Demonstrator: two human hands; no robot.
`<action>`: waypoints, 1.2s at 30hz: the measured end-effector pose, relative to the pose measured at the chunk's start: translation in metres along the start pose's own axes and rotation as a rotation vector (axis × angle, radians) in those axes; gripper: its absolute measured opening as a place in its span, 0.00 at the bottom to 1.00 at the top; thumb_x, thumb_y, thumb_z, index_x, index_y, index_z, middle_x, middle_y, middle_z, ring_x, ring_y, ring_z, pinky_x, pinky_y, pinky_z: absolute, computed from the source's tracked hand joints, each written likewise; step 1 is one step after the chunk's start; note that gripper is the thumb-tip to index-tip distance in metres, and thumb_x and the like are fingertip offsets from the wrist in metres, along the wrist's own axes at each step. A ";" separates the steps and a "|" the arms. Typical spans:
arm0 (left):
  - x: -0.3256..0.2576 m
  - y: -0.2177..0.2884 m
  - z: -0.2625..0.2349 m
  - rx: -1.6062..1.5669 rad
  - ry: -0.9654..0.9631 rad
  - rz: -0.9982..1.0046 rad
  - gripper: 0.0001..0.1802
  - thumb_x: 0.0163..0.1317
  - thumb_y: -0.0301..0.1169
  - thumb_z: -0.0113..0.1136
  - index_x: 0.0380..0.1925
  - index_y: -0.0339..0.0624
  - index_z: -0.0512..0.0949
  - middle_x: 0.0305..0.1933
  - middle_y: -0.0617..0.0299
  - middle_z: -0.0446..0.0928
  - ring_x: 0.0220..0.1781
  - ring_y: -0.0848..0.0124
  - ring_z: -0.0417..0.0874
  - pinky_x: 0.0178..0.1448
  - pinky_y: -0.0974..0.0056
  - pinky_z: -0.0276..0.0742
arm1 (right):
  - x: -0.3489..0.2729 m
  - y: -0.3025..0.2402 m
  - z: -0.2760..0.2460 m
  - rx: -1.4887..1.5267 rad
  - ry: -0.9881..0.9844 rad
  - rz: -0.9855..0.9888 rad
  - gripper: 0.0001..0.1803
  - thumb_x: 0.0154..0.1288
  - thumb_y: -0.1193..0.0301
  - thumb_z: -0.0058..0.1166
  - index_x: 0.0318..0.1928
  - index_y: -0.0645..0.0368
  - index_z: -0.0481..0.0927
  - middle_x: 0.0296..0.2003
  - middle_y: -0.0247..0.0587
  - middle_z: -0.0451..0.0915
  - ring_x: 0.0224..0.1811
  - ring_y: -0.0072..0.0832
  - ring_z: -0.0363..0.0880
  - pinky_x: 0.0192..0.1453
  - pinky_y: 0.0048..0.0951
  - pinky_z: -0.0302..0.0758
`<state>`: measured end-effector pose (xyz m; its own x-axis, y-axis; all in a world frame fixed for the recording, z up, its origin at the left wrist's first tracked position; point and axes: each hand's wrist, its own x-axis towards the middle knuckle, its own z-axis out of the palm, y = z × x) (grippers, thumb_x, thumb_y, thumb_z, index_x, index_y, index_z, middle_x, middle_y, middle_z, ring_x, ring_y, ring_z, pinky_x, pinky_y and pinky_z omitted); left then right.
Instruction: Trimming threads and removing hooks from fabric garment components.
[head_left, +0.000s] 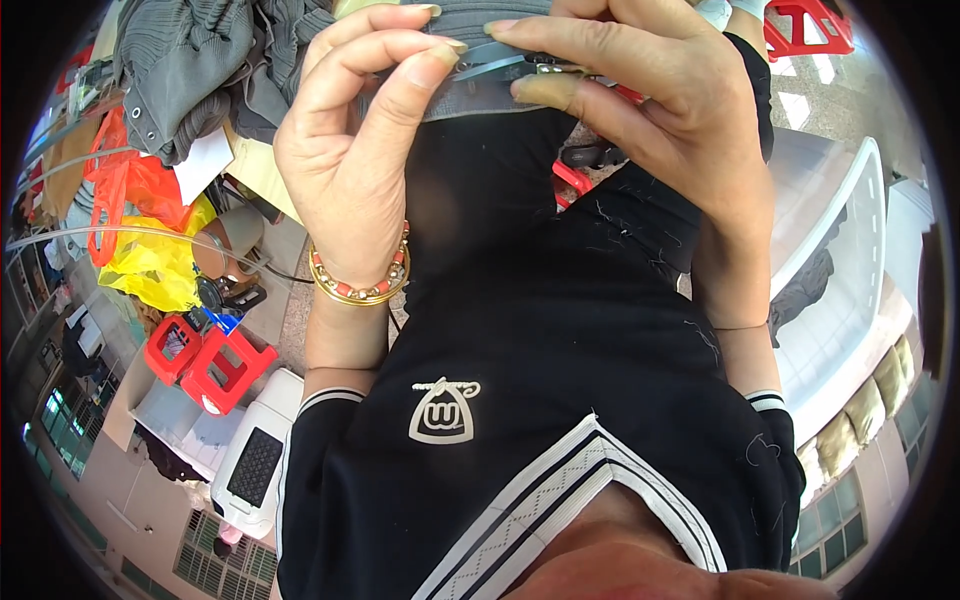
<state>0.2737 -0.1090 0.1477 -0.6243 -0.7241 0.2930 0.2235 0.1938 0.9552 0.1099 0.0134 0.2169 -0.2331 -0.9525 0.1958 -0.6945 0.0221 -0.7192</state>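
My left hand is raised at the top of the view, with thumb and fingertips drawn together; what they pinch is too small to make out. Opposite it, my right hand grips a small dark tool with a shiny edge between thumb and fingers. A narrow, translucent bluish strip spans the gap between the fingertips of both hands. Behind them lies grey ribbed knit fabric, its lower edge resting across my dark-clad lap. My fingers cover part of it.
Grey knit garments are heaped at the far left, beside a red bag and a yellow bag. Red plastic stools stand lower left. A white plastic tub with dark cloth inside stands close on my right.
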 end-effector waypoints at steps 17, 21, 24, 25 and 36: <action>0.007 0.024 0.013 0.966 -0.251 0.484 0.15 0.47 0.27 0.73 0.38 0.47 0.86 0.45 0.62 0.81 0.46 0.69 0.77 0.51 0.67 0.69 | -0.041 0.033 0.004 0.301 0.378 0.109 0.20 0.47 0.80 0.69 0.45 0.66 0.83 0.31 0.35 0.78 0.32 0.21 0.73 0.34 0.19 0.66; 0.011 0.020 0.015 0.972 -0.231 0.582 0.11 0.47 0.28 0.71 0.34 0.47 0.85 0.40 0.67 0.80 0.42 0.68 0.76 0.49 0.65 0.66 | -0.045 0.038 0.005 0.271 0.307 0.083 0.20 0.49 0.78 0.69 0.46 0.63 0.83 0.31 0.37 0.77 0.32 0.22 0.73 0.34 0.19 0.66; 0.014 0.014 0.015 0.949 -0.243 0.655 0.08 0.49 0.27 0.69 0.32 0.45 0.84 0.38 0.67 0.81 0.39 0.68 0.77 0.47 0.65 0.68 | -0.048 0.044 0.009 0.307 0.298 0.053 0.20 0.50 0.78 0.69 0.47 0.61 0.83 0.32 0.37 0.76 0.32 0.23 0.73 0.34 0.20 0.67; 0.013 0.012 0.015 0.949 -0.249 0.657 0.08 0.49 0.27 0.69 0.32 0.45 0.84 0.38 0.67 0.81 0.39 0.68 0.77 0.47 0.65 0.68 | -0.048 0.045 0.010 0.316 0.297 0.035 0.20 0.50 0.78 0.68 0.47 0.61 0.83 0.32 0.37 0.76 0.32 0.23 0.74 0.34 0.20 0.67; 0.010 0.012 0.023 0.812 -0.212 0.620 0.06 0.54 0.28 0.67 0.33 0.45 0.82 0.36 0.65 0.81 0.38 0.70 0.78 0.45 0.68 0.65 | -0.042 0.051 0.010 0.332 0.227 -0.083 0.20 0.51 0.77 0.67 0.48 0.61 0.83 0.31 0.38 0.74 0.31 0.26 0.74 0.33 0.23 0.69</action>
<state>0.2529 -0.0990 0.1629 -0.7080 -0.2295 0.6679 0.0287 0.9356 0.3520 0.0910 0.0514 0.1660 -0.3558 -0.8549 0.3777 -0.4683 -0.1867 -0.8636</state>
